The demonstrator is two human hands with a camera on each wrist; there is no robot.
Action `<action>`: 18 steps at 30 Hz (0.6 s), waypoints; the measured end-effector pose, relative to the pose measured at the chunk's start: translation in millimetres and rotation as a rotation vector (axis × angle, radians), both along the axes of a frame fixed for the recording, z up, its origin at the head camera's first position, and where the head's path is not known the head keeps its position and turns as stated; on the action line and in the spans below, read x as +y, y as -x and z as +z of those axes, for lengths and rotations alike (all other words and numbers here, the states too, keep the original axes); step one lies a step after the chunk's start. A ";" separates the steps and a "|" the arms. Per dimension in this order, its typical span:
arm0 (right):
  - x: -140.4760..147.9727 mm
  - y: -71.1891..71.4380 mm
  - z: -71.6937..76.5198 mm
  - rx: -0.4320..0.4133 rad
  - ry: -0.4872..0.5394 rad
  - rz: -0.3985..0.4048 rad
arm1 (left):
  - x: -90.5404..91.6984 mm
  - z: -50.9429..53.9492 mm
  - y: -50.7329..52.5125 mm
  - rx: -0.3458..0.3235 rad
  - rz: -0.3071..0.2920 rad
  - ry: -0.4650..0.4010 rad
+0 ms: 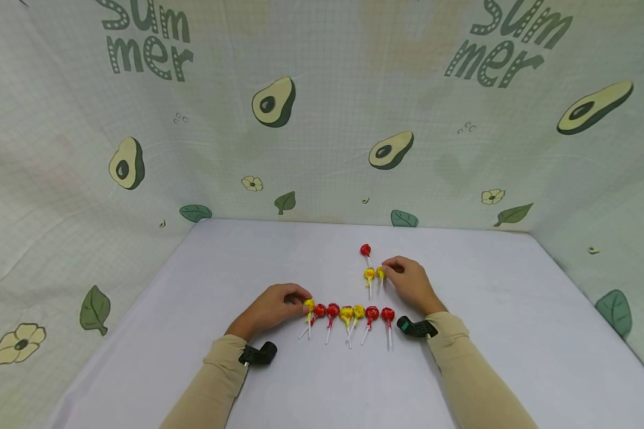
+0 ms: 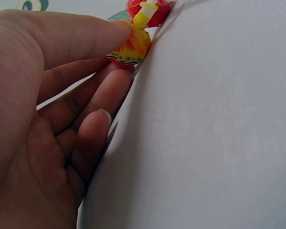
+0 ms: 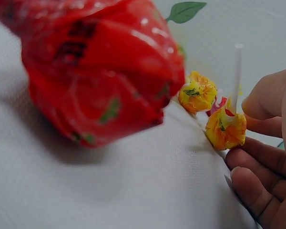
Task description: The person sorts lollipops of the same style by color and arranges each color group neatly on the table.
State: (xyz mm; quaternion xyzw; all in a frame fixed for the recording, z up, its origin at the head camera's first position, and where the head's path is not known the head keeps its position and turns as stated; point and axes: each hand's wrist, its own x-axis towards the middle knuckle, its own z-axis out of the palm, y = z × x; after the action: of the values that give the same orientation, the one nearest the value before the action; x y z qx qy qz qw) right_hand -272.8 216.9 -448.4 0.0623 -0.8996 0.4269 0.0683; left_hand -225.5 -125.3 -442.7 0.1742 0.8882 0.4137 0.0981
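My left hand (image 1: 273,308) pinches the yellow-wrapped lollipop (image 1: 309,305) at the left end of a row; its wrapper (image 2: 137,45) shows between thumb and fingers in the left wrist view. Right beside it lies a red lollipop (image 1: 319,310). Farther back, my right hand (image 1: 409,283) has thumb and fingers at another yellow lollipop (image 1: 380,272), whose white stick (image 3: 237,78) sticks up in the right wrist view. A second yellow lollipop (image 1: 369,274) lies just left of that one, and a red lollipop (image 1: 365,249) lies behind it.
The row continues rightward with a red lollipop (image 1: 333,310), two yellow ones (image 1: 346,314) and two more red ones (image 1: 372,313), sticks toward me. A red lollipop (image 3: 105,71) looms close in the right wrist view. A printed cloth (image 1: 322,119) rises behind the white table (image 1: 515,333).
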 end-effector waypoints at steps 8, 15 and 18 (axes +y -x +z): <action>1.0 -0.3 -0.3 -0.011 0.003 0.016 | -0.6 -0.8 0.7 0.007 -0.008 -0.004; 3.9 -0.8 -0.4 -0.018 -0.039 0.068 | -1.1 -1.9 1.1 0.005 -0.003 -0.009; 4.5 -0.4 -0.4 -0.023 -0.058 0.082 | -0.9 -2.4 1.3 0.004 -0.002 -0.011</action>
State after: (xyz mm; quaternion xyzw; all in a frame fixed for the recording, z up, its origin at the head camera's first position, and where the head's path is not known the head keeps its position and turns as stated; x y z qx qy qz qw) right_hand -272.4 221.4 -448.8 0.0962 -0.9090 0.4037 0.0385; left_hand -226.8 -126.2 -445.1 0.1763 0.8860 0.4180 0.0956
